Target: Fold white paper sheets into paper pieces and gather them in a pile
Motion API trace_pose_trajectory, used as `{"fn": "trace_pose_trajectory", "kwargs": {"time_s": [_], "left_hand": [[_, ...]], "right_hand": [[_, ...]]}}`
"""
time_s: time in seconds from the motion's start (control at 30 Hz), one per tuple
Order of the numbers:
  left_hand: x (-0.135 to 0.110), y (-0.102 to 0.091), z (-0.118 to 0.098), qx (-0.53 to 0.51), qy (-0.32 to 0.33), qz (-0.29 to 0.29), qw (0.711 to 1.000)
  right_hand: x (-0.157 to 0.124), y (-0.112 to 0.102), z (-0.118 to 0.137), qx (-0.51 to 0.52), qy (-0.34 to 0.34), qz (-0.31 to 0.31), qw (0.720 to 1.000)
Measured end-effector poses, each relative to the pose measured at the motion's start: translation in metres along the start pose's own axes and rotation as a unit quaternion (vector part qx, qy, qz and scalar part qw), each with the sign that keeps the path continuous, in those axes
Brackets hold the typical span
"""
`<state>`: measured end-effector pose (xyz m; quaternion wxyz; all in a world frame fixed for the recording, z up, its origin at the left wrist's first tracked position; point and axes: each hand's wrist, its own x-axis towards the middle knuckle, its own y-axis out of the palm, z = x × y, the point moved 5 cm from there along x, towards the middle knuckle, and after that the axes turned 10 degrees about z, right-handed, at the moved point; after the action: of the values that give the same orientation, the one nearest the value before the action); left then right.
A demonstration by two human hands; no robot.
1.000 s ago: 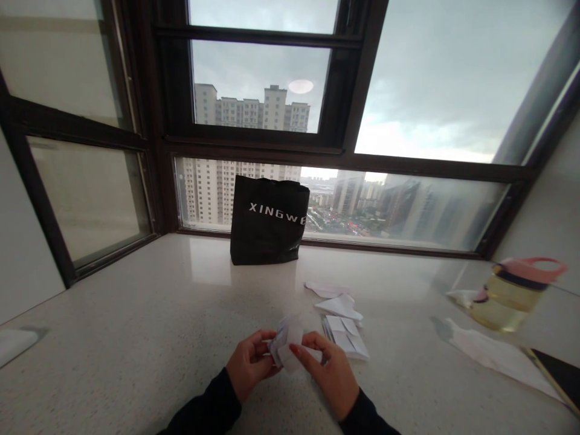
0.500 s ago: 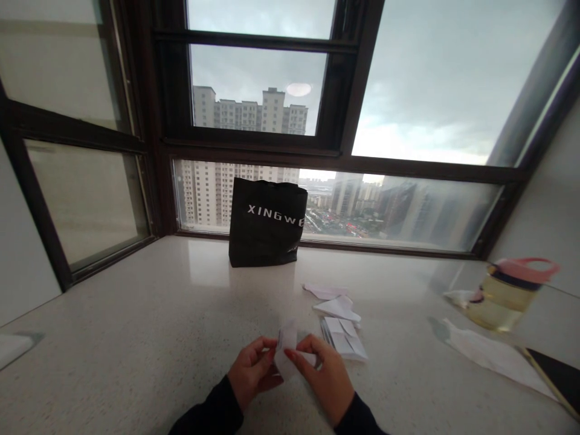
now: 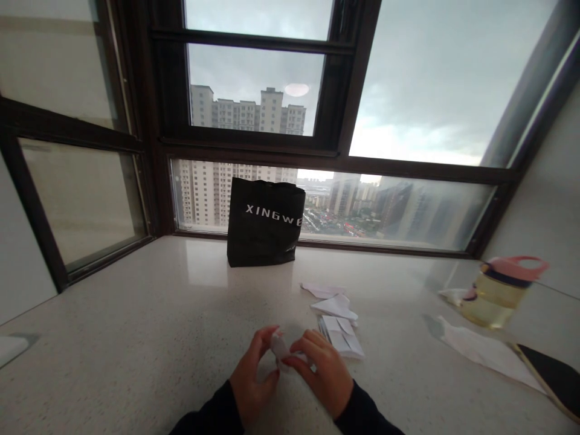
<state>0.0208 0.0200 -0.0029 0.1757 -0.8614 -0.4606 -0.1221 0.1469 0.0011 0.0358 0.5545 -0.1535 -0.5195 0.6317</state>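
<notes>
A small piece of folded white paper (image 3: pixel 280 347) is held between my two hands, just above the speckled white counter (image 3: pixel 136 338). My left hand (image 3: pixel 256 377) grips its left side, thumb below and fingertips above. On the other side, my right hand (image 3: pixel 322 370) pinches the paper between thumb and fingers and hides part of it. Just beyond my right hand lies a stack of folded white paper squares (image 3: pixel 342 336). Behind that stack are a folded pointed paper piece (image 3: pixel 334 306) and a flat paper strip (image 3: pixel 322 290).
A black bag (image 3: pixel 266 226) with white lettering stands by the window. To the right are a bottle with a pink lid (image 3: pixel 498 296), a torn paper strip (image 3: pixel 487 350) and a dark phone-like slab (image 3: pixel 550 374). A white object (image 3: pixel 13 345) lies at the left edge.
The upright flap of the paper has come down, and the paper looks more compact. My left hand's fingers have spread wider around it. The view has shifted slightly.
</notes>
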Motion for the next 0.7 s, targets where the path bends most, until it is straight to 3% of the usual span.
{"fn": "trace_pose_trajectory", "kwargs": {"time_s": [0.13, 0.3, 0.53, 0.7], "left_hand": [[-0.004, 0.011, 0.006, 0.028, 0.011, 0.008, 1.0], [-0.003, 0.014, -0.005, 0.04, -0.008, 0.007, 0.999], [0.002, 0.0, 0.004, 0.143, -0.08, -0.014, 0.986], [-0.002, 0.006, 0.001, 0.19, -0.042, 0.003, 0.981]], "right_hand": [[0.0, 0.01, 0.003, -0.008, -0.008, 0.057, 0.998], [0.0, 0.017, 0.002, 0.018, 0.003, 0.082, 0.996], [0.001, 0.011, -0.001, 0.076, 0.058, 0.098, 0.991], [-0.005, 0.003, -0.003, 0.02, 0.106, 0.133, 0.985]]}}
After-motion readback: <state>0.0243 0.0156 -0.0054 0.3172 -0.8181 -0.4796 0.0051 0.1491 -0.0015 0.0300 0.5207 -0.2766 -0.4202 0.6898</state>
